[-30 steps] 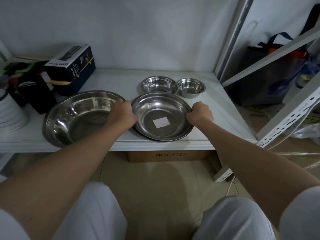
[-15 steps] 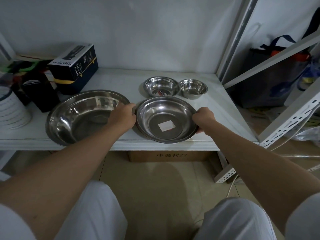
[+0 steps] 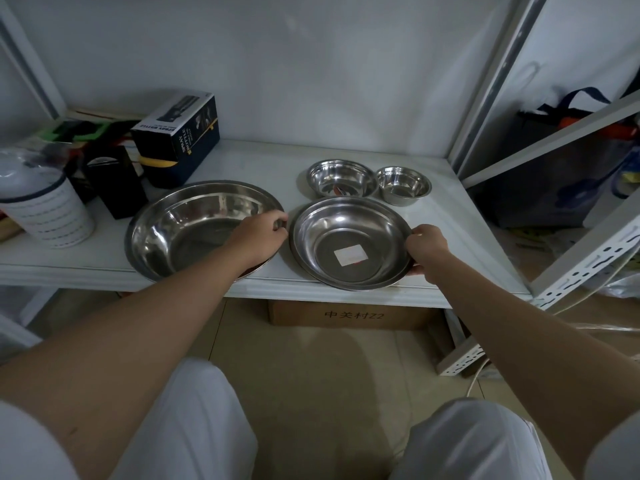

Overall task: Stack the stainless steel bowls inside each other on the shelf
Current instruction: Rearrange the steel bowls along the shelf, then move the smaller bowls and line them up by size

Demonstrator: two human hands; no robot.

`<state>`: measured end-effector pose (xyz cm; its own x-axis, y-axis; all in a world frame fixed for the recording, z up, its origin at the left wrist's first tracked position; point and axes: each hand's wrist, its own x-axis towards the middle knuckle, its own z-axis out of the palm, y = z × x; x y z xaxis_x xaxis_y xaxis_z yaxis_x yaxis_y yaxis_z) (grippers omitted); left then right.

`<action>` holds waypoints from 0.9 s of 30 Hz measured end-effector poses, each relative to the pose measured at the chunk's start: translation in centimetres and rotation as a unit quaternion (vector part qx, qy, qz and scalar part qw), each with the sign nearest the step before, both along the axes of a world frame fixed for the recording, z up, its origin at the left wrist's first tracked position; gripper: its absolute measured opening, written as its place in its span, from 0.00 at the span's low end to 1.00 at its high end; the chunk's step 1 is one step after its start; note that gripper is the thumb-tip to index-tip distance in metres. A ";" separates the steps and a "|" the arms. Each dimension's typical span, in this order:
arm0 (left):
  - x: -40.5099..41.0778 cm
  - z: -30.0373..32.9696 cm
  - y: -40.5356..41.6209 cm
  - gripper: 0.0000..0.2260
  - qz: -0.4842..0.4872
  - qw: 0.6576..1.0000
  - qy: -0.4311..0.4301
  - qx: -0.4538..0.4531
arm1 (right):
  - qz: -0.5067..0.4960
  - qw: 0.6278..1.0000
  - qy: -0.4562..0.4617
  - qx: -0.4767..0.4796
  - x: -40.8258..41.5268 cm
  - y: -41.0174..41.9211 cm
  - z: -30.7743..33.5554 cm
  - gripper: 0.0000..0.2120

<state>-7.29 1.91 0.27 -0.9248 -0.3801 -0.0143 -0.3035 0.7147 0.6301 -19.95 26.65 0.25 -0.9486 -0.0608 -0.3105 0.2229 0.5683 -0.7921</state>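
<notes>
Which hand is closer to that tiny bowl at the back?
Right hand: it's in front of the smallest bowl. Left hand is further left.

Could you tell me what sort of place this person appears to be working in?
Probably a storeroom or utility corner rather than a kitchen: a white slotted-metal shelving rack holds loose stainless steel bowls beside a dark blue spray-bottle box, a brown cardboard carton sits on the tiled floor beneath, and bags crowd the neighbouring bay.

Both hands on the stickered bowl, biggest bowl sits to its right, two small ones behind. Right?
Not quite: the head view shows the biggest bowl to its left. Left hand and right hand do grip the stickered bowl, small bowls behind.
</notes>
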 end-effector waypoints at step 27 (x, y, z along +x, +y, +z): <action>-1.1 -0.9 -3.0 0.16 0.028 0.990 -0.031 -0.135 | 0.180 0.954 0.182 0.152 -3.2 -7.7 -0.5 0.26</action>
<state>-8.35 -1.14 -0.59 -0.9025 -0.4288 0.0393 -0.3795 0.8351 0.3982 -23.10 18.99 -0.28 -0.9313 -0.3636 -0.0188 -0.2900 0.7719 -0.5658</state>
